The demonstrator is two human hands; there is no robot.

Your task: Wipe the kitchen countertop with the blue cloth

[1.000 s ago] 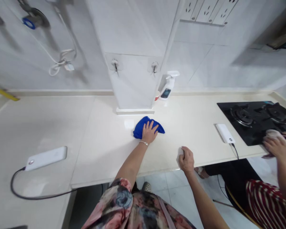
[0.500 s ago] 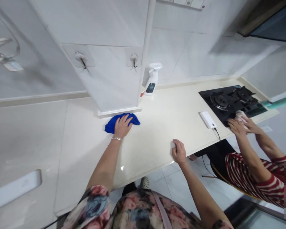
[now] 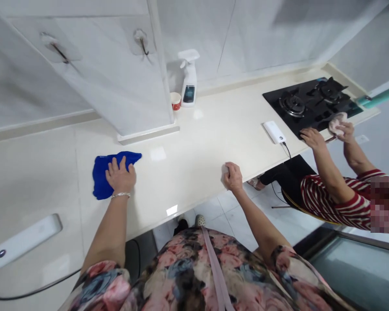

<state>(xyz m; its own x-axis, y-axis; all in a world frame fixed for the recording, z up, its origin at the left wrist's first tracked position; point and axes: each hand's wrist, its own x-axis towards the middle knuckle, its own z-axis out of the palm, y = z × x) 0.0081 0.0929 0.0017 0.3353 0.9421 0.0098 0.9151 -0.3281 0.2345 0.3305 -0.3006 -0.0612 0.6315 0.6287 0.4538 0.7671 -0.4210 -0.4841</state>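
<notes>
A blue cloth (image 3: 102,175) lies spread on the cream countertop (image 3: 188,168), left of the foot of the tiled pillar. My left hand (image 3: 120,175) rests flat on the cloth with its fingers spread, pressing on it rather than gripping it. Close to the counter's front edge, my right hand (image 3: 232,176) leans on the surface with its fingers curled in. Nothing shows in that hand.
A white spray bottle (image 3: 189,82) and a red-and-white cup (image 3: 175,101) stand against the wall. White power banks lie left (image 3: 27,239) and right (image 3: 274,132), with cables. Another person's hands (image 3: 314,139) are at the black gas hob (image 3: 287,93), one holding a pale cloth (image 3: 337,124).
My left hand has slid the blue cloth leftward and towards me, and the cloth is more spread out. My right hand stays on the counter. The view has shifted. The other person's hands have moved apart.
</notes>
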